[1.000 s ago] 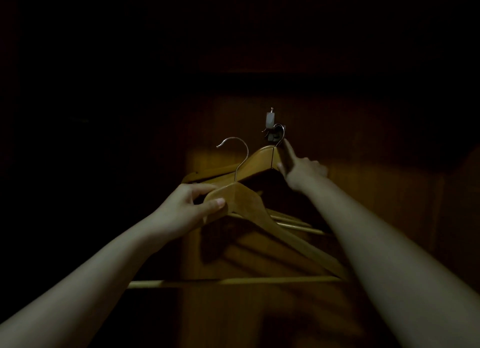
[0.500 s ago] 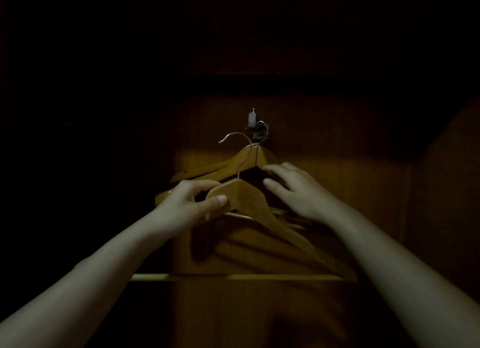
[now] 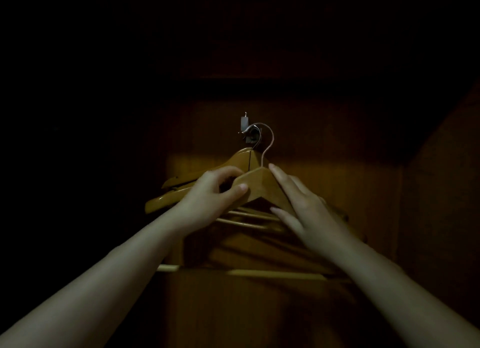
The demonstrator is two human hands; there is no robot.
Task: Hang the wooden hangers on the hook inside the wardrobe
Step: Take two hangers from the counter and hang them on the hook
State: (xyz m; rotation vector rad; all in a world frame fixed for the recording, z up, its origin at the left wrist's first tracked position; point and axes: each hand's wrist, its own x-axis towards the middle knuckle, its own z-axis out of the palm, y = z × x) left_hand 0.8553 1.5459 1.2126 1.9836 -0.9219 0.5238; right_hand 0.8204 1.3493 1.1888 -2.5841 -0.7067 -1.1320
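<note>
A small metal hook [image 3: 246, 132] is fixed to the wardrobe's wooden back wall [image 3: 337, 186]. At least one wooden hanger [image 3: 231, 162] hangs from it by a wire loop. In front of it I hold another wooden hanger [image 3: 262, 185], its wire hook raised to the wall hook's level, just to its right. My left hand [image 3: 210, 197] grips this hanger's left shoulder near the peak. My right hand [image 3: 301, 204] lies along its right arm with fingers stretched out, thumb underneath. The front hanger's pale crossbar [image 3: 275, 273] runs low across the view.
The wardrobe interior is very dark; only the lower back panel is lit. A side wall [image 3: 441, 191] rises at the right. A dark shelf or ledge [image 3: 259, 85] spans above the hook. The left side is black.
The held hanger has risen and shifted right, its wire hook now beside the wall hook. My right hand has come onto its right arm. My left hand keeps its grip.
</note>
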